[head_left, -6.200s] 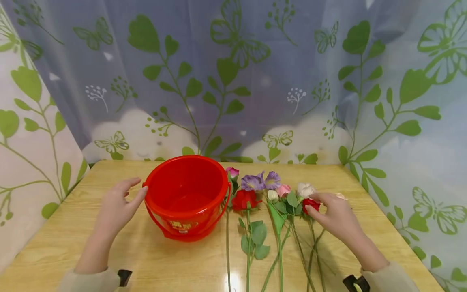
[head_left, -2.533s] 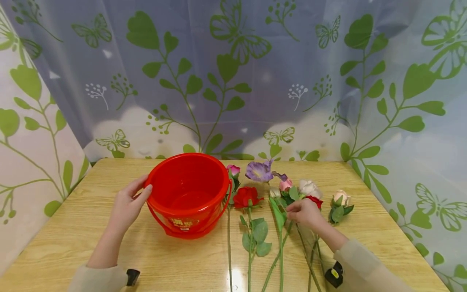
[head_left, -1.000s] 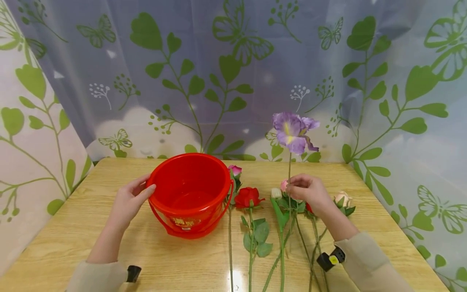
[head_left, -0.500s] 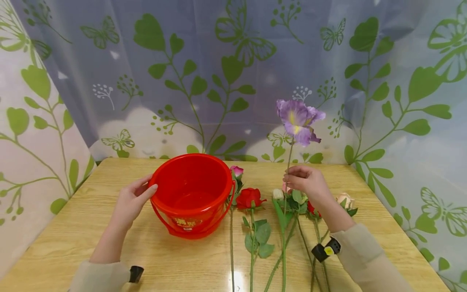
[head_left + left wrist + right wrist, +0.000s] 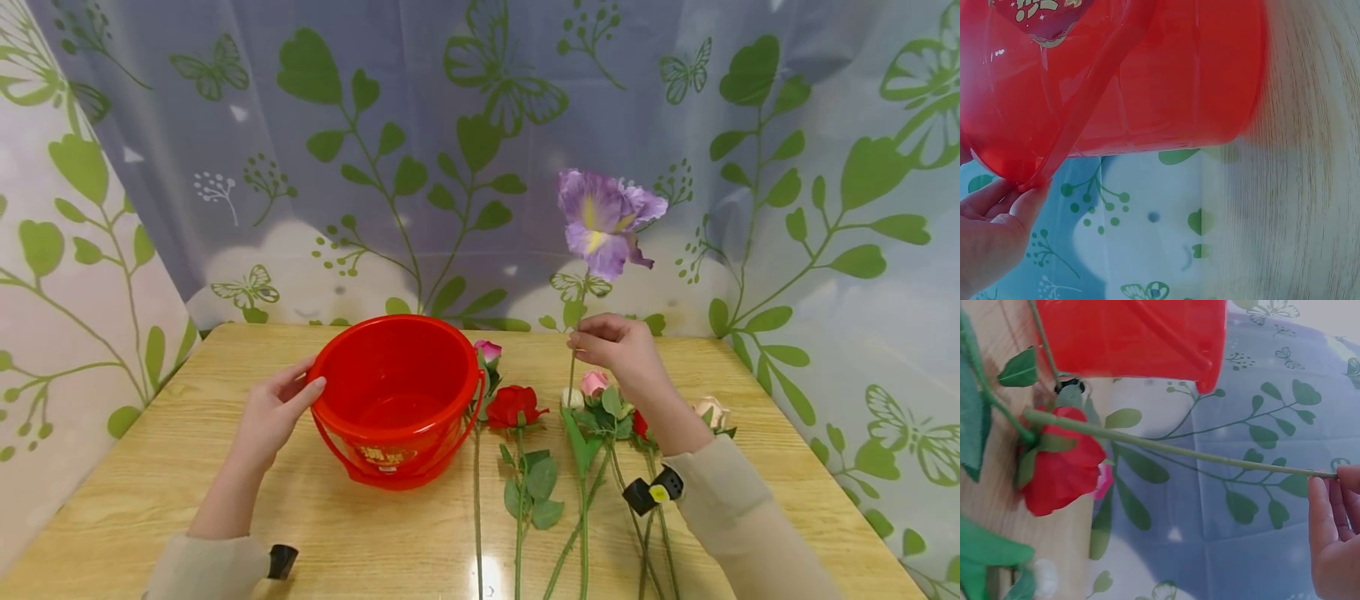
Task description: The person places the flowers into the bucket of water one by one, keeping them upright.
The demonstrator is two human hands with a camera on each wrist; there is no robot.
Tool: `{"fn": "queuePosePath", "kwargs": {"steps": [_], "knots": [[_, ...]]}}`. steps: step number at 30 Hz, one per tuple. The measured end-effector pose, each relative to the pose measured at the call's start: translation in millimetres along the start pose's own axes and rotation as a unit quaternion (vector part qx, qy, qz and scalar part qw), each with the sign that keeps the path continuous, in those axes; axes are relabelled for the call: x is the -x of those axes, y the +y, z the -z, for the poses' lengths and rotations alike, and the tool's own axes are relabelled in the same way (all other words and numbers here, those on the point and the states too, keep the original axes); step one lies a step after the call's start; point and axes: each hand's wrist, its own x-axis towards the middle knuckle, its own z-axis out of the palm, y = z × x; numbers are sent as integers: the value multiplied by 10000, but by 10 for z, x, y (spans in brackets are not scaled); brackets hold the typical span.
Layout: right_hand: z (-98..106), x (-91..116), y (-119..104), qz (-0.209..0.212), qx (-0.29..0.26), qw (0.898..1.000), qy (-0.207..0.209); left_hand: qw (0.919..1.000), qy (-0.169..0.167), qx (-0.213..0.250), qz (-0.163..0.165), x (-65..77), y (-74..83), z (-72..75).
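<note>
A red plastic bucket (image 5: 438, 440) stands on the table at centre left. My left hand (image 5: 273, 412) pinches its left rim; in the left wrist view, the thumb and fingers (image 5: 1035, 197) meet where the handle joins. Between the thumb and fingers of my right hand (image 5: 628, 357) is the thin stem of an artificial purple iris (image 5: 600, 221). The bloom is up in front of the curtain, above the other flowers. Seen from the right wrist, the iris stem (image 5: 1204, 455) slants away from the fingertips, with its thicker end overlapping a red rose (image 5: 1063, 472).
Right of the bucket lie several artificial flowers: a magenta rose (image 5: 489, 352), the red rose, a white bud (image 5: 572, 399), a pink rose (image 5: 595, 382) and a cream rose (image 5: 711, 411). Their stems cross the wooden table (image 5: 360, 542). A patterned curtain (image 5: 420, 83) hangs behind.
My right hand took the iris from among the flowers and raised it upright, now moving slightly up and left. My left hand, first beside the bucket, came to its rim and stayed there.
</note>
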Motion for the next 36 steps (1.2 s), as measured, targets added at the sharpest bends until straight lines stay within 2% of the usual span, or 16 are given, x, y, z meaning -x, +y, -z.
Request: {"fn": "queuePosePath", "kwargs": {"steps": [13,21,31,36], "knots": [[-201,-161,-320,419,-736,9963,159,10000,53,-46,-66,-6,-14,-1],[-337,-260,-567,874,-1300,9866,458,9999,64,-10,-160,-15,-34,2],[-565,-335,-842,1619,-2242,9571,867,9999,16,25,-163,-13,-34,4],[-706,-349,-905,2112,-2573,9378,985,9999,15,36,-152,-9,-32,7]]}}
